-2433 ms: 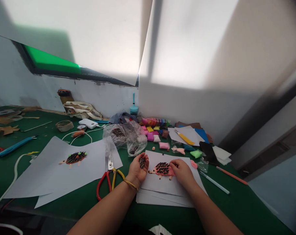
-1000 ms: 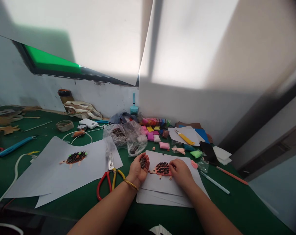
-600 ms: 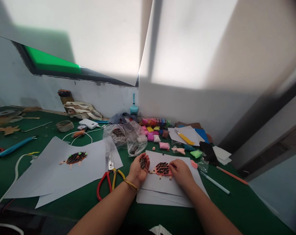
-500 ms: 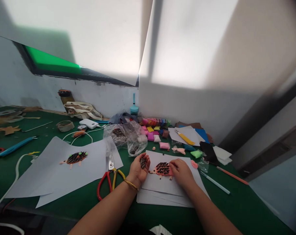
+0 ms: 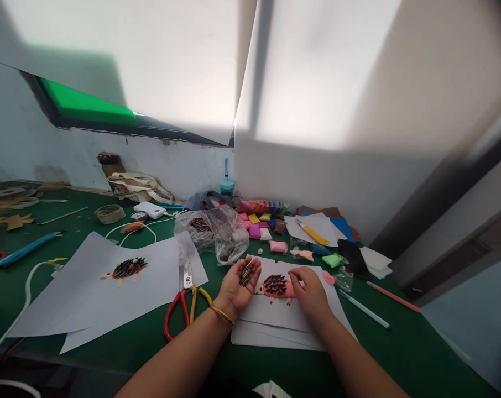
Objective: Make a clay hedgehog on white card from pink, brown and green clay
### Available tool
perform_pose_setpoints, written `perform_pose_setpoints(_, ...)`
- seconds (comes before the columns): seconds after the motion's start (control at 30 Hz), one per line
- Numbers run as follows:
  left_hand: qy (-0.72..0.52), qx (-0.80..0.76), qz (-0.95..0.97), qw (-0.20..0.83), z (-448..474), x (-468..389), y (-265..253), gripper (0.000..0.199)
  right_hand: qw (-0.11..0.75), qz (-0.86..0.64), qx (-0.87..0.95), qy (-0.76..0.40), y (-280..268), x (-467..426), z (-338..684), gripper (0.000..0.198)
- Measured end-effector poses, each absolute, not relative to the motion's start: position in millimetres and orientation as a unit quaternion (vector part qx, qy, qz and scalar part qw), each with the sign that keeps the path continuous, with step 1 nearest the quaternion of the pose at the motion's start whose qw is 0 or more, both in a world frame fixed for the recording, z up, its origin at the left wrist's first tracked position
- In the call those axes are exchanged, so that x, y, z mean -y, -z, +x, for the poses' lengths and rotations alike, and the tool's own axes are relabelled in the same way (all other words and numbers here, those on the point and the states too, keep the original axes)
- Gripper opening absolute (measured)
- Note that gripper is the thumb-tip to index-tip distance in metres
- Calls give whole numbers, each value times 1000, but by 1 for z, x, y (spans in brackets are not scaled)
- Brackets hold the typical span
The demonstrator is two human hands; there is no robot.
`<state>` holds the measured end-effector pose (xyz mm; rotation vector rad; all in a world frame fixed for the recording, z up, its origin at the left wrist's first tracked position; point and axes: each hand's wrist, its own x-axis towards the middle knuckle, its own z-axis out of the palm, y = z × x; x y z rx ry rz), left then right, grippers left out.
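My left hand point(image 5: 235, 287) is cupped palm up around a small heap of striped sunflower seeds point(image 5: 246, 275). Just right of it lies a pink clay hedgehog point(image 5: 290, 288) on a stack of white paper point(image 5: 275, 329); rows of dark seeds cover much of its back. Over the hedgehog's rear end hovers my right hand point(image 5: 312, 293), its thumb and fingers drawn together. Anything between those fingertips is too small to make out.
Red-and-yellow-handled pliers point(image 5: 187, 301) lie left of my forearm. A second seed-backed hedgehog point(image 5: 128, 268) rests on paper point(image 5: 151, 287) at left. Behind are a clear plastic bag point(image 5: 229, 235), clay packets point(image 5: 278, 247) and a yellow cutter knife point(image 5: 314, 233). A pale pen point(image 5: 364, 309) lies right.
My left hand has opened wider and shifted slightly right, showing more of the seeds. The right hand's fingertips have lifted a little off the hedgehog's back.
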<state>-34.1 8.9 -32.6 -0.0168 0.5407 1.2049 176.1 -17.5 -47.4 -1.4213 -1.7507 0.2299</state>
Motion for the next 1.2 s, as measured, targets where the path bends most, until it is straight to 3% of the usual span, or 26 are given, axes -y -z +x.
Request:
perform_pose_setpoints(0.23,-506,-238,28,828,-32,-1,24,29,404,-536,741,-43,43,26,166,19)
perform_pose_setpoints(0.6,-481,-251,123,831,-35,-1,30,21,458,-536,706,-61,42,26,169,21)
perform_pose_setpoints(0.73,-396,-260,242,847,-27,14,21,31,462,-490,730,-119,36,33,161,23)
perform_pose_setpoints(1.0,-280,-248,372,850,-17,31,11,43,381,-424,757,-319,12,44,149,21)
perform_pose_setpoints(1.2,-321,-263,381,826,-15,27,14,35,422,-468,728,-269,14,40,148,24)
